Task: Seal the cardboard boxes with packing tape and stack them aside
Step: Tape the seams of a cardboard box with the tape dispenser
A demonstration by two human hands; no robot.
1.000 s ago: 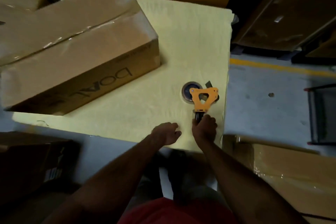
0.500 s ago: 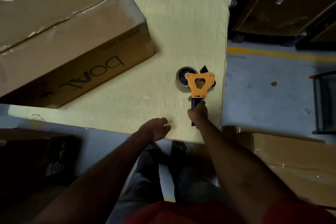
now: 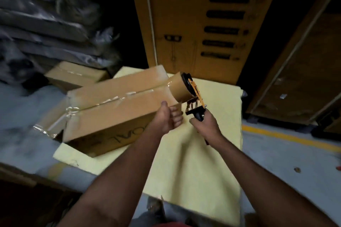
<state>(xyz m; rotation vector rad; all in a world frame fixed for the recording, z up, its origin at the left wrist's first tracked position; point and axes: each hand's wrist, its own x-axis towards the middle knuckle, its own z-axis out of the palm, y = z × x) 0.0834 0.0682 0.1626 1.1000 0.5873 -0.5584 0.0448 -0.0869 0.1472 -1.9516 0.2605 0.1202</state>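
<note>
An orange tape dispenser with a brown tape roll is lifted off the yellow mat. My right hand is shut on its black handle. My left hand is raised just left of the dispenser, fingers reaching toward the tape's loose end; whether they pinch it is unclear. A long cardboard box lies on the mat to the left, with clear tape along its top seam and crumpled tape at its left end.
A second taped box lies behind the long one. Plastic-wrapped stock is piled at the far left. A tall printed carton stands behind the mat, and more cartons stand to the right. A yellow floor line runs right.
My right hand has lifted the tape dispenser off the mat and turned it upright. My left hand has risen from the mat's edge to beside it. The view has tilted up.
</note>
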